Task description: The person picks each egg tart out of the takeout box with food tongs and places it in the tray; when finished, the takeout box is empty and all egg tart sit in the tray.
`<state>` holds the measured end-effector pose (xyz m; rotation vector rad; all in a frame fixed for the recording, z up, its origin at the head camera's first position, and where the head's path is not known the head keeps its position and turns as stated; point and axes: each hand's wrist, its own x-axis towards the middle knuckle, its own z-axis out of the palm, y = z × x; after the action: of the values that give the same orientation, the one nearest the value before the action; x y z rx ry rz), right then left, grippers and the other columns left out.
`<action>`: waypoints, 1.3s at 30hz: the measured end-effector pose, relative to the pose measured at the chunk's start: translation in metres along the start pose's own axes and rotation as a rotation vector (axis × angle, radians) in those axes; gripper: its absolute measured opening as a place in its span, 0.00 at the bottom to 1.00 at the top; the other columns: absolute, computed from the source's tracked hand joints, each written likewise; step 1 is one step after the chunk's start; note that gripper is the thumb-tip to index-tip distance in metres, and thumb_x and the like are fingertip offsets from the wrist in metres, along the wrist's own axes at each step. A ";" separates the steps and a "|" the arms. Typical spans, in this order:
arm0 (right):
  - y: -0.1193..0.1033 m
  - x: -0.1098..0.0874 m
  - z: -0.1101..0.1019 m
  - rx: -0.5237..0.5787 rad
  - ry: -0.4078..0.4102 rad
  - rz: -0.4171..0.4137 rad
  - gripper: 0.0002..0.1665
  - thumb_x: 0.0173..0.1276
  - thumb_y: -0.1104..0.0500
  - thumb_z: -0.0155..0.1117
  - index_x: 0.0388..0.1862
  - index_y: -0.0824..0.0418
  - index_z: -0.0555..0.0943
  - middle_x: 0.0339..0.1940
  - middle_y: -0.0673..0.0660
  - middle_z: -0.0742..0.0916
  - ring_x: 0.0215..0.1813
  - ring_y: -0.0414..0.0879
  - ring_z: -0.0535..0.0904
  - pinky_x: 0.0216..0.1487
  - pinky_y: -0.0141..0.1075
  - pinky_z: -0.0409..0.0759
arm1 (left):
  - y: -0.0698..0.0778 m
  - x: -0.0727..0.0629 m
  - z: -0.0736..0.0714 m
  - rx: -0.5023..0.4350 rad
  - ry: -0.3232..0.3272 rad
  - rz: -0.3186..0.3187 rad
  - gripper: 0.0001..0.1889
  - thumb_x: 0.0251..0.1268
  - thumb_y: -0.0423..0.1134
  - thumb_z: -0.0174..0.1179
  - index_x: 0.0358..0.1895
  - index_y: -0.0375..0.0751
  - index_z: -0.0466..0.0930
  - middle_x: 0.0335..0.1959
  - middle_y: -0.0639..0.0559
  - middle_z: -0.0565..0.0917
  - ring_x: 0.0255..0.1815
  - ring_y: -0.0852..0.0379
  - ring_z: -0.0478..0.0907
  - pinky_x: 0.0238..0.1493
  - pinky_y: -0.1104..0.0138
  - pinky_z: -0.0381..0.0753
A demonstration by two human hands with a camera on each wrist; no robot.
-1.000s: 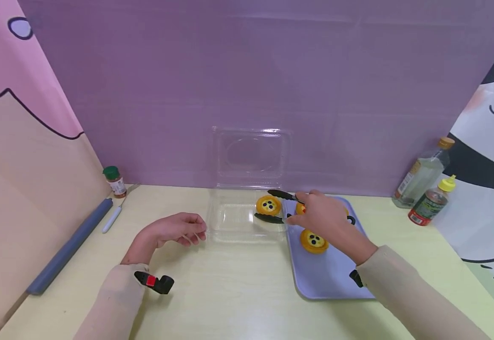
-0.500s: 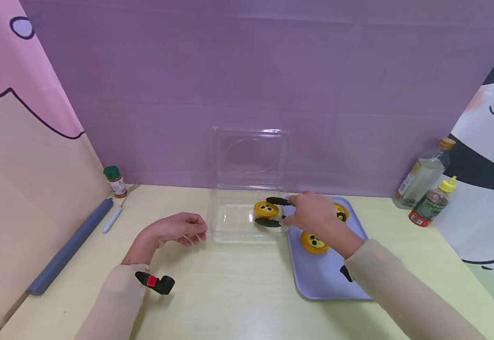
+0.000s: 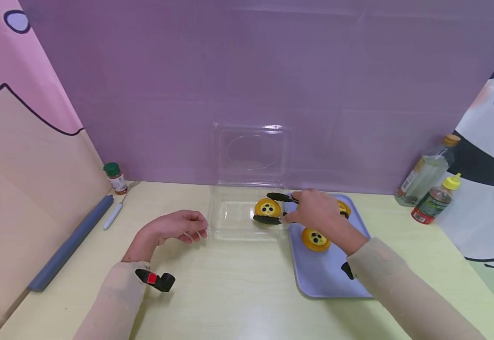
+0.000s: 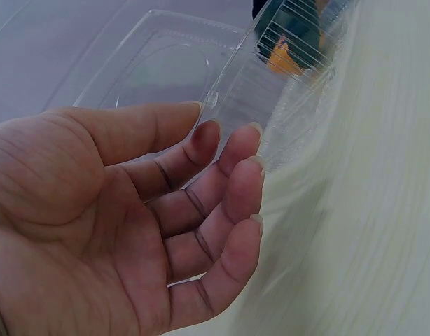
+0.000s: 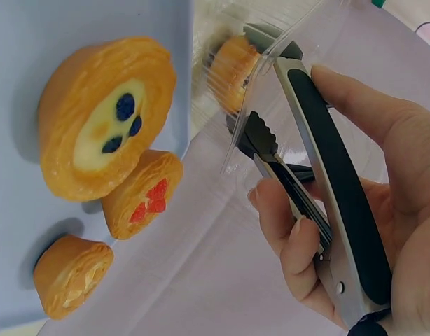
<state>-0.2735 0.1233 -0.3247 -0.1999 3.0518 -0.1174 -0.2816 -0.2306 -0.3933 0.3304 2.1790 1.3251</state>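
My right hand [image 3: 317, 210] holds black-and-silver tongs [image 5: 334, 189], their dark tips on either side of a blueberry-topped egg tart [image 3: 268, 208]. That tart sits in the right part of a clear plastic clamshell container [image 3: 230, 231], whose lid [image 3: 251, 151] stands raised at the back. At the container's left front edge, my left hand [image 3: 183, 226] pinches the rim between thumb and index finger; its other fingers curl loosely in the left wrist view. A lilac tray [image 3: 323, 278] holds another blueberry tart [image 5: 106, 119], a red-topped tart [image 5: 145, 196] and a pale-topped tart [image 5: 73, 275].
At the back left stand a green-capped spice jar [image 3: 115, 178] and, nearer, a white-handled tool [image 3: 113, 216] beside a long blue-grey bar [image 3: 72, 243]. A clear bottle [image 3: 427, 172] and a yellow-capped squeeze bottle [image 3: 436, 200] stand at the back right.
The tong tips came closer together around the tart, which tilted, then spread slightly; the tart now lies flatter. My right hand shifted a little left. My left hand stayed put.
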 end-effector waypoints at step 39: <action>0.086 -0.087 -0.020 0.096 0.233 -0.077 0.50 0.53 0.22 0.67 0.67 0.50 0.79 0.47 0.57 0.86 0.28 0.44 0.75 0.22 0.36 0.67 | -0.005 0.004 0.001 -0.002 0.023 -0.037 0.17 0.76 0.46 0.55 0.51 0.33 0.75 0.43 0.47 0.84 0.44 0.50 0.81 0.47 0.61 0.80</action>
<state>-0.2003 0.2214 -0.3051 -0.3186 3.2587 -0.3131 -0.2842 -0.2306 -0.3993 0.2739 2.1924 1.3168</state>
